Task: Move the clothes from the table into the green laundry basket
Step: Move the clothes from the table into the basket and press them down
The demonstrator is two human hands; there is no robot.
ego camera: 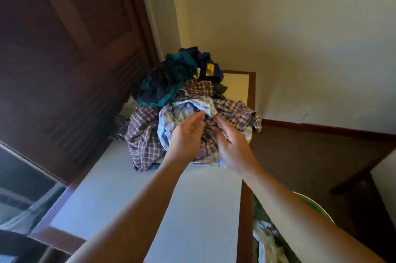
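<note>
Both bare arms stretched forward. Palm of left hand (186, 134) faces inward, fingers straight. Fingers of right hand (232, 145) half-curled, grip unclear.

Dark wooden panelled door (70, 52), left, with slatted lower section. Cream wall (289, 33), rear and right. Reddish-brown skirting board (321, 127) along the wall's foot. Brown floor (300, 155). Pale-topped furniture piece (383, 179) with a dark wooden leg (351, 181), right edge. Glazed panel (23, 181), lower left, blurred.
</note>
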